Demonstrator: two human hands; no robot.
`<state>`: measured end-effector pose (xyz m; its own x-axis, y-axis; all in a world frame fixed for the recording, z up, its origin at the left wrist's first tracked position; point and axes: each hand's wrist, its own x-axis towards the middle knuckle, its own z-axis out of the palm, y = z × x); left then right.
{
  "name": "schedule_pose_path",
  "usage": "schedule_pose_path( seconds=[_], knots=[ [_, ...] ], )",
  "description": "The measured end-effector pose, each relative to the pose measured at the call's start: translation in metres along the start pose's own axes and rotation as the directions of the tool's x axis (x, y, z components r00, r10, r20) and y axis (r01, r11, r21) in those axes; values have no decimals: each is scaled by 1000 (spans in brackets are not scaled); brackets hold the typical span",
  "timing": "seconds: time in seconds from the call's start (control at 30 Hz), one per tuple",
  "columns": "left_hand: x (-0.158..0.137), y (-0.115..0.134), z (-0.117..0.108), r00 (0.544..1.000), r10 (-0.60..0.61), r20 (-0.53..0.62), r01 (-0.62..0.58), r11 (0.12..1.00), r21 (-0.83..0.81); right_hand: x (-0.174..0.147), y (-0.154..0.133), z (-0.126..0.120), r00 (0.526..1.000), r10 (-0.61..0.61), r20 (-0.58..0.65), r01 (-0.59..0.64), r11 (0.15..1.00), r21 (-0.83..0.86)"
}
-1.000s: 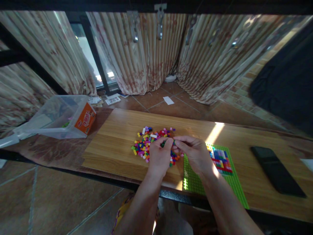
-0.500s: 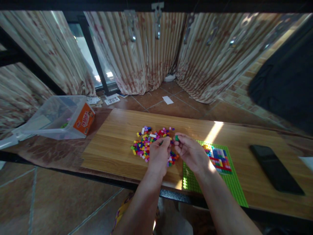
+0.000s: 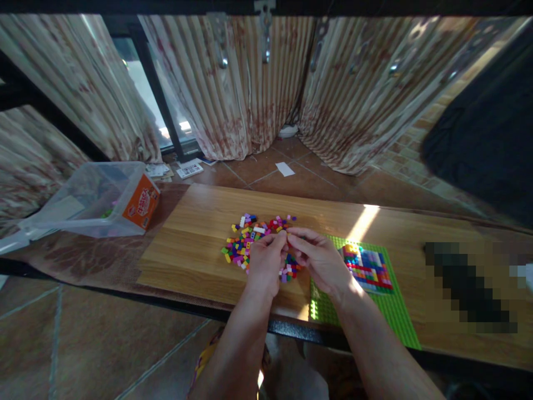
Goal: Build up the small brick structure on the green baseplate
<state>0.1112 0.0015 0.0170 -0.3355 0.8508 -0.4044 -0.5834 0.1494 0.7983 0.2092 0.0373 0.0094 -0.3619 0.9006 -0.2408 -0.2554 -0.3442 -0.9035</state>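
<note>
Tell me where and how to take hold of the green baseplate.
Probably best by the bare near-right edge of the green baseplate, coming from the right: it lies flat, its built bricks sit toward the far side, and the right forearm crosses above it nearer the left.

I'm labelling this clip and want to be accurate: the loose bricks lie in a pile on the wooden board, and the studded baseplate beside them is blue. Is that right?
Not quite: the studded baseplate is green, as the head view shows. The loose bricks do lie in a pile on the wooden board beside it.
</note>
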Motion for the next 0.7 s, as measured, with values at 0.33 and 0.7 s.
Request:
schedule_pose_path(
  seconds=[0.33,0.7],
  knots=[
    [1,9,-5,994,-102,26,104,988,-116,2,-3,-9,997,-66,-51,62,995,-73],
    [6,25,-20,996,-93,11,91,950,-298,13,11,-45,984,-168,-57,47,557,-829]
  ],
)
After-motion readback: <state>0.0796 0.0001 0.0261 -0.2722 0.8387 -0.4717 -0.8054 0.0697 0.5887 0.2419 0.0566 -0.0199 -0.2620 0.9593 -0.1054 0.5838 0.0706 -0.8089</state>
